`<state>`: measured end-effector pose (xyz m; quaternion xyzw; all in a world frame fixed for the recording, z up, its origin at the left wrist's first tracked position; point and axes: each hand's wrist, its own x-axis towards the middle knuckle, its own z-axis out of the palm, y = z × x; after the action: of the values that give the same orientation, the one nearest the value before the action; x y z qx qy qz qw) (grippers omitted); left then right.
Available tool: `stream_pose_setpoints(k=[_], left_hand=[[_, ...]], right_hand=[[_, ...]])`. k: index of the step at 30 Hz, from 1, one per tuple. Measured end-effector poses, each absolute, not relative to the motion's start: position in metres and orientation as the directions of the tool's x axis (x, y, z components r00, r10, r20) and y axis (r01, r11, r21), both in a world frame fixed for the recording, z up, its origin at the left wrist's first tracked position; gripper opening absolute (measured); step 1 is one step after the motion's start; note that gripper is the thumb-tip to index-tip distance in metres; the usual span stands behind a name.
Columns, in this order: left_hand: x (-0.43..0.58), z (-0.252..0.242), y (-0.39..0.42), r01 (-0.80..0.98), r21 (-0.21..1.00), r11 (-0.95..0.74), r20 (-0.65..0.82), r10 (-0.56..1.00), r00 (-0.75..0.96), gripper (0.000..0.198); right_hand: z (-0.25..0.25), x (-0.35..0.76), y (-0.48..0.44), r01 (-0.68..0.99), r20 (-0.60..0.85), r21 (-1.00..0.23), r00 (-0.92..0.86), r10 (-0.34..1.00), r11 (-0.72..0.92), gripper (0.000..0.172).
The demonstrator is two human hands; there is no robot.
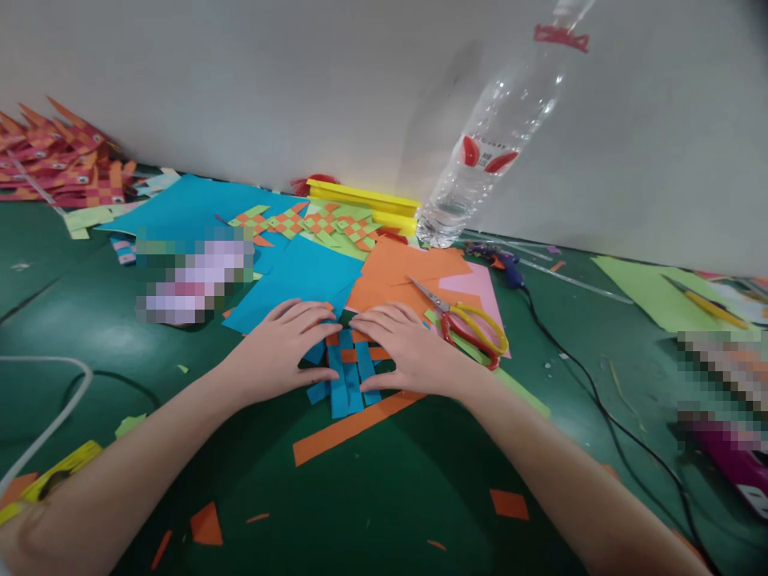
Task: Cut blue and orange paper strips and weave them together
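Note:
Blue and orange paper strips, woven over and under each other into a small woven paper piece [351, 374], lie on the green table between my hands. My left hand [285, 348] is at its left side, fingers stretched out and thumb apart, fingertips on or close to the strips. On the other side my right hand [414, 348] curves the same way, with its fingertips at the right and far edges. Both hands hide parts of the weave. A loose orange strip [354, 428] slants across the table just nearer than the weave. Scissors [462, 316] with red and yellow handles lie beyond my right wrist.
Blue sheets [294, 276] and orange sheets [393, 272] lie behind my hands. A clear bottle [492, 144] leans against the wall. A glue gun [507, 264] trails a black cord to the right. A blurred-out phone-like object [198, 280] and woven fish [324, 224] are further left.

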<state>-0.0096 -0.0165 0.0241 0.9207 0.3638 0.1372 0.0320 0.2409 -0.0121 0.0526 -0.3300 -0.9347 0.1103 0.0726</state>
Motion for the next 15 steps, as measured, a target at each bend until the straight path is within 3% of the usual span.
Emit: stream_pose_setpoints(k=[5, 15], left_hand=[[-0.0061, 0.0239, -0.02, 0.693, 0.135, -0.708, 0.224, 0.703, 0.675, 0.064], [-0.0044, 0.0207, -0.022, 0.711, 0.134, -0.691, 0.206, 0.721, 0.662, 0.057]], right_hand=[[0.0542, 0.2476, -0.0077, 0.652, 0.057, -0.246, -0.729, 0.682, 0.717, 0.081], [0.0506, 0.2451, -0.0102, 0.656, 0.053, -0.227, -0.73, 0.681, 0.72, 0.073]])
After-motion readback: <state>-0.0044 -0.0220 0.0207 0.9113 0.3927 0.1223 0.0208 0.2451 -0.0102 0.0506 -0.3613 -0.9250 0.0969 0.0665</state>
